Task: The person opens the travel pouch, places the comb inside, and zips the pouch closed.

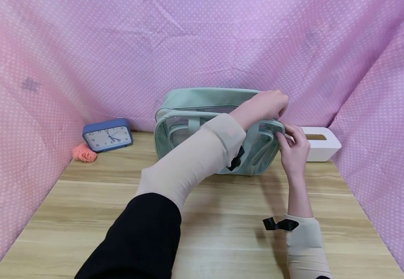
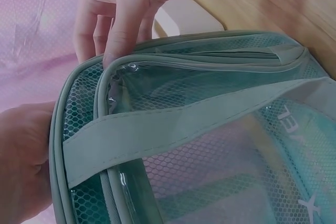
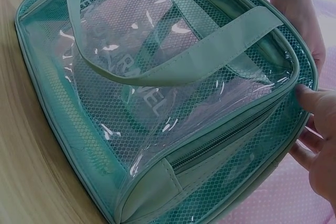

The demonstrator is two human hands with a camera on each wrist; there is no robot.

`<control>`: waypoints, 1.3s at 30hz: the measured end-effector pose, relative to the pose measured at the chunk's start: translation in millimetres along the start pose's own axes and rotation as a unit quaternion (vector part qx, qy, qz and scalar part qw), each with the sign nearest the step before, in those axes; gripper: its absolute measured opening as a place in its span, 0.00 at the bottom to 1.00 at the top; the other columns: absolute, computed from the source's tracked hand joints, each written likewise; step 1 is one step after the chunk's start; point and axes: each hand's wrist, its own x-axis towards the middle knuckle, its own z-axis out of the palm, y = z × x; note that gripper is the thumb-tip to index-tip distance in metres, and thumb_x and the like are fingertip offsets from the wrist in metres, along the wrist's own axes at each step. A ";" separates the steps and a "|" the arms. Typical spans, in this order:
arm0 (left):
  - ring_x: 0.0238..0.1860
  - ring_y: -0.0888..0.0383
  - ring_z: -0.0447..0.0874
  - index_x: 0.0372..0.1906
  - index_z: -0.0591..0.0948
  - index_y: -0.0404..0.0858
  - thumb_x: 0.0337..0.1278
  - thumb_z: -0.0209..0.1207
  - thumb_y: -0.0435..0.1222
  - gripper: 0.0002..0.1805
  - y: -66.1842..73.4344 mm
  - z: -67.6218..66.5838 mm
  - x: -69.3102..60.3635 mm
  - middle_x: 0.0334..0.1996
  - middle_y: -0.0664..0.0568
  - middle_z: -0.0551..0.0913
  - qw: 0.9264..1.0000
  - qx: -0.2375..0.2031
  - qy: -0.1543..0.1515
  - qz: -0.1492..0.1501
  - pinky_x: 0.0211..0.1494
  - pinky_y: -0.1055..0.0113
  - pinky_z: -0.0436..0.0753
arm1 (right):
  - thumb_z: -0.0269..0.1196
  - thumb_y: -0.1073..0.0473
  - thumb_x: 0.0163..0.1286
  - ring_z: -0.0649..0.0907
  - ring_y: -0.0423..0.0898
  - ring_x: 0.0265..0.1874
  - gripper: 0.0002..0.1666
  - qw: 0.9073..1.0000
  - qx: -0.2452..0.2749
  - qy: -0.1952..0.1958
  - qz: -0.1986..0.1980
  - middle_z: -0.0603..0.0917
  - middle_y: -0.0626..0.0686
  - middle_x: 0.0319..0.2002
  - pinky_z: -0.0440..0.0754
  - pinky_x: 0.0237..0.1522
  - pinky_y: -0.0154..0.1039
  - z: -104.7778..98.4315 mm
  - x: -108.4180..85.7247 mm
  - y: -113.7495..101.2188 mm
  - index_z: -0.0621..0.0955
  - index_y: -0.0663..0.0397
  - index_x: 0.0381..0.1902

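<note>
A mint-green travel bag (image 1: 202, 95) with clear and mesh panels stands on the table; its front handle (image 3: 173, 77) hangs across the clear panel. My left hand (image 1: 265, 104) reaches across to the top right of the bag, behind its front panel. Its fingertips are hidden by the bag in both wrist views. My right hand (image 1: 294, 149) holds the bag's upper right corner, with the thumb on the front edge (image 2: 105, 64) and the fingers behind. A zip (image 3: 226, 137) runs along the side of the front pocket, next to the right hand.
A blue alarm clock (image 1: 107, 135) stands at the back left beside a ball of coral yarn (image 1: 84, 153). To the right of the bag sits a white tissue box (image 1: 322, 149). Pink dotted cloth (image 1: 205, 46) walls the wooden table (image 1: 230, 232) at the back and both sides.
</note>
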 end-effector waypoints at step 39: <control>0.59 0.61 0.77 0.70 0.75 0.47 0.78 0.42 0.34 0.23 -4.1 -12.1 -8.8 0.66 0.55 0.78 0.996 0.076 -0.026 -0.047 0.59 0.69 0.76 | 0.67 0.72 0.67 0.85 0.33 0.40 0.15 1.000 -0.004 0.006 -0.001 0.83 0.39 0.42 0.84 0.44 0.23 -0.6 0.8 0.3 0.85 0.73 0.51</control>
